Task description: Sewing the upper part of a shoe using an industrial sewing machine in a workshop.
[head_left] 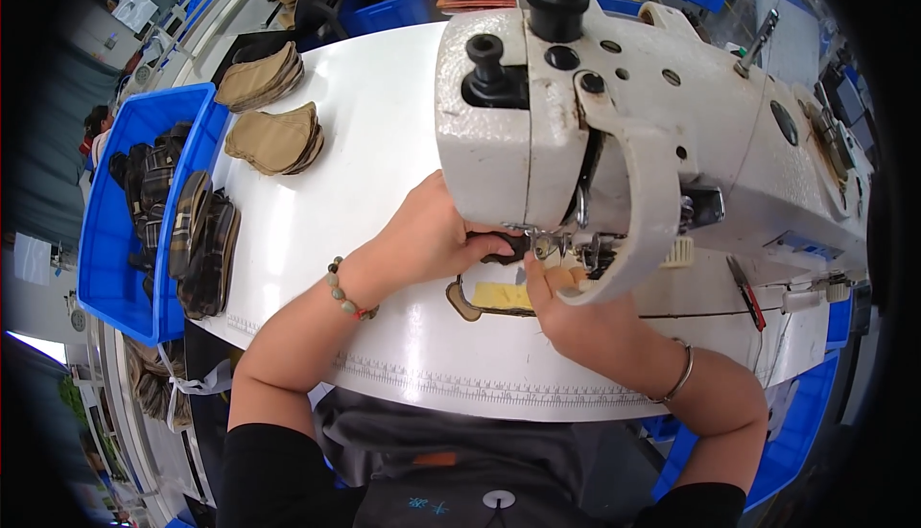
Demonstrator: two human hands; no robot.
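At the white sewing machine (499, 135), my left hand (422, 240) grips a dark fabric piece (504, 252) beside the presser foot (542, 245), thumb and fingers closed on it. My right hand (585, 322) is just right of the needle, index finger raised toward the foot and the other fingers curled, partly hidden by the white guard (652, 211); what they hold cannot be made out. Between my hands, a yellow piece (494, 295) lies on the bed, next to a curved tan piece with dark edging (462, 305).
Two stacks of tan pieces (269, 135) lie at the back left of the white table (365, 87). A blue bin (106, 259) holds dark plaid pieces (201, 250). Red-handled snips (753, 307) lie at the right. More blue bins (801, 432) surround the table. A person (96, 125) is far left.
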